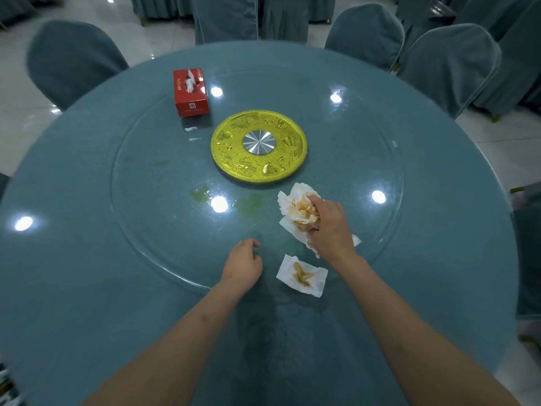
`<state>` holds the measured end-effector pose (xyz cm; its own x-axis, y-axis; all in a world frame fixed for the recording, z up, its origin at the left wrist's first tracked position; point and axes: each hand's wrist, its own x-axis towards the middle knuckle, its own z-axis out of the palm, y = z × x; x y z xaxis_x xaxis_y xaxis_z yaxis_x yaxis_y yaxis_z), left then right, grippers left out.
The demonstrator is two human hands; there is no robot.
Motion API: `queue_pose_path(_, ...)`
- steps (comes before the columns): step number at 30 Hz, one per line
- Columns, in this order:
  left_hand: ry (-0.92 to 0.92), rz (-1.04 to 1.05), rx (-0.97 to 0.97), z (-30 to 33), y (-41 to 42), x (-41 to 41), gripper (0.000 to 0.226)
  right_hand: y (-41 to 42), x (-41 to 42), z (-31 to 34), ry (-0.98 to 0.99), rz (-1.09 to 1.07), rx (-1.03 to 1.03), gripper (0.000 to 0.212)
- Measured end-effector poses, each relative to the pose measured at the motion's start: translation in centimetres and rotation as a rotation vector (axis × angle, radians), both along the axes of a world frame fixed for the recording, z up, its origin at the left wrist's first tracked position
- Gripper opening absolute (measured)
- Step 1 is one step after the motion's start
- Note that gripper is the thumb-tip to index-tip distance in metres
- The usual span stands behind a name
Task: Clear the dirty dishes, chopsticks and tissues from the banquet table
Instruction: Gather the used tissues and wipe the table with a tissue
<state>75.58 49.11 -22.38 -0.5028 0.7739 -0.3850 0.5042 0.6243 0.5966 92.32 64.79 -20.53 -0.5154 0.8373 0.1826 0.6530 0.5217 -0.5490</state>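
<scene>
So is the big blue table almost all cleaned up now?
Nearly. No dishes or chopsticks show on the round teal table. The right hand grips a crumpled bunch of stained white tissues. One flat stained white tissue lies near the open left hand, and greenish smears remain on the glass. The red tissue box stands further back.

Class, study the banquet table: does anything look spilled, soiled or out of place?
Yes. Greenish smears stain the glass turntable near the gold centre disc. A stained tissue lies loose at its near edge, and the right hand grips a soiled tissue wad.
</scene>
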Motion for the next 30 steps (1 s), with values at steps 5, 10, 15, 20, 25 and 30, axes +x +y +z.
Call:
queue_pose_path(5, -0.023, 0.026, 0.011, 0.5, -0.4, 1.0, 0.035, -3.0, 1.7, 0.2, 0.003, 0.04, 0.039, 0.078)
queue_pose_path(10, -0.018, 0.008, 0.022, 1.0, -1.3, 2.2, 0.036, -6.8, 3.3, -1.3, 0.017, 0.045, -0.024, 0.074)
queue_pose_path(15, -0.027, 0.015, 0.03, 0.8, -2.6, 2.9, 0.038, -9.0, 4.5, -3.1, -0.088, 0.053, -0.02, 0.071)
queue_pose_path(20, -0.025, 0.028, 0.028, 0.3, -3.2, 3.0, 0.035, -9.8, 4.6, -5.1, -0.22, 0.062, -0.055, 0.068)
queue_pose_path(25, -0.015, 0.036, 0.045, 0.1, -3.5, 3.1, 0.034, -9.5, 3.7, -5.4, -0.319, 0.133, -0.084, 0.068)
queue_pose_path(30, 0.012, 0.031, 0.051, 0.0, -3.6, 3.0, 0.034, -9.5, 3.6, -5.8, -0.379, 0.179, -0.135, 0.098)
